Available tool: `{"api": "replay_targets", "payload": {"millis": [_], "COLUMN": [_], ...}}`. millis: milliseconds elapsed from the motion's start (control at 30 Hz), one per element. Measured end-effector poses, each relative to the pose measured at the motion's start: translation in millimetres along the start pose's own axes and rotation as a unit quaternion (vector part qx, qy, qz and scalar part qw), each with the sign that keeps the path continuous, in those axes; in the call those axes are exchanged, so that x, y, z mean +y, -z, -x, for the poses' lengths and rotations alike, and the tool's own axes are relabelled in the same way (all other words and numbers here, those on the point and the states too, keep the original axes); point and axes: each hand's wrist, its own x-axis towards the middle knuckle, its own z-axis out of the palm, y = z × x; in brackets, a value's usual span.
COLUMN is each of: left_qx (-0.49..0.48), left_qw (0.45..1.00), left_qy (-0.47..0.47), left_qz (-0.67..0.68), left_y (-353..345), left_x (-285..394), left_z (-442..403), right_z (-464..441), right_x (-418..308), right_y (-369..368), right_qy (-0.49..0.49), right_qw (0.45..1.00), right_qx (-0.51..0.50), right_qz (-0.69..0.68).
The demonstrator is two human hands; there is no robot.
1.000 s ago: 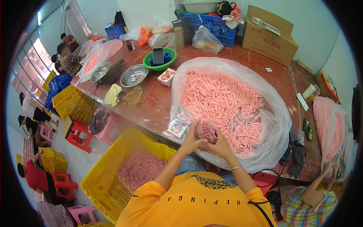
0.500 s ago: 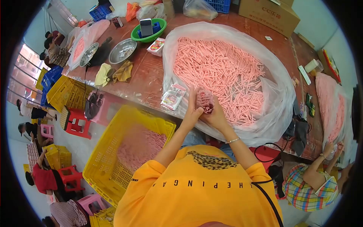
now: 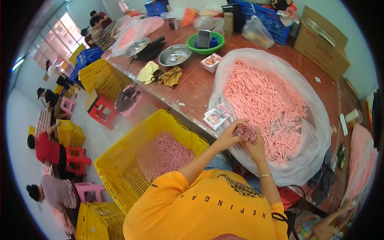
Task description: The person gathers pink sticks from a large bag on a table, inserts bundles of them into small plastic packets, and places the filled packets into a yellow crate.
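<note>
Hands, two: left hand [image 3: 231, 136] and right hand [image 3: 255, 145], both cupped, fingers curled round one bundle [image 3: 245, 132] of thin pinkish sticks; the bundle is held over the near edge of the large bag.

Near the hands: packets [image 3: 216, 118], at least two, overlapping on the bag's edge, just beside the left hand. Bracelet [image 3: 265, 175], one, on the right wrist.

Large bag [image 3: 286, 172], one, clear plastic, spread open on the surface [image 3: 195, 90]; contains loose pink sticks [image 3: 260, 96], too many to count.

Crate [image 3: 122, 145], one, yellow, beside the person's left arm; contains darker pink pieces [image 3: 168, 154], heaped, part of the perforated floor showing.

Green basin [image 3: 205, 52], one; contains a phone [image 3: 204, 39], propped upright, and something blue.

Metal bowls, two: one [image 3: 165, 56] near the basin, one [image 3: 132, 49] farther left; small contents in each, too small to tell.

Cloths, two: pale yellow [image 3: 147, 73] and brown [image 3: 172, 77], close together.

Red-and-white box [image 3: 211, 62], one, between basin and large bag.

Carton [image 3: 320, 50], one, flap raised, at the far side.

Blue crate [image 3: 274, 26], one, beside the carton, with a clear bag [image 3: 258, 34] before it.
</note>
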Motion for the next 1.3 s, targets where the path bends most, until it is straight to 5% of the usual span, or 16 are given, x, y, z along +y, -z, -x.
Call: {"api": "replay_targets", "payload": {"millis": [100, 267, 400, 567, 900, 1067, 1133, 1300], "left_qx": [-0.001, 0.004, 0.004, 0.052, 0.05, 0.027, 0.041, 0.0], "left_qw": [0.998, 0.998, 0.999, 0.995, 0.996, 0.998, 0.997, 0.935], "left_qy": [0.045, 0.02, 0.015, -0.074, -0.075, -0.026, -0.033, -0.19], "left_qz": [0.032, -0.059, 0.036, -0.036, -0.029, -0.052, 0.05, -0.3], "left_y": [2, -4, -8, -18, -17, -2, -11, -1], "left_x": [-5, 2, -11, -16, 11, -17, 8, 42], "left_z": [5, 5, 5, 1, -8, -5, -1, -4], "right_z": [-4, 3, 3, 4, -3, 0, 0, 0], "right_x": [7, 9, 0, 4, 8, -16, -5, 3], "right_y": [1, 2, -3, -1, -12, -12, -11, -8], "right_qy": [0.154, 0.026, -0.029, 0.008, 0.016, -0.003, 0.018, -0.033], "right_qw": [0.963, 0.992, 0.999, 0.999, 0.997, 0.992, 0.987, 0.999], "right_qx": [0.032, 0.016, 0.02, 0.007, 0.064, 0.054, 0.07, 0.041], "right_qz": [0.218, 0.121, -0.016, 0.046, -0.044, 0.117, 0.141, -0.005]}}
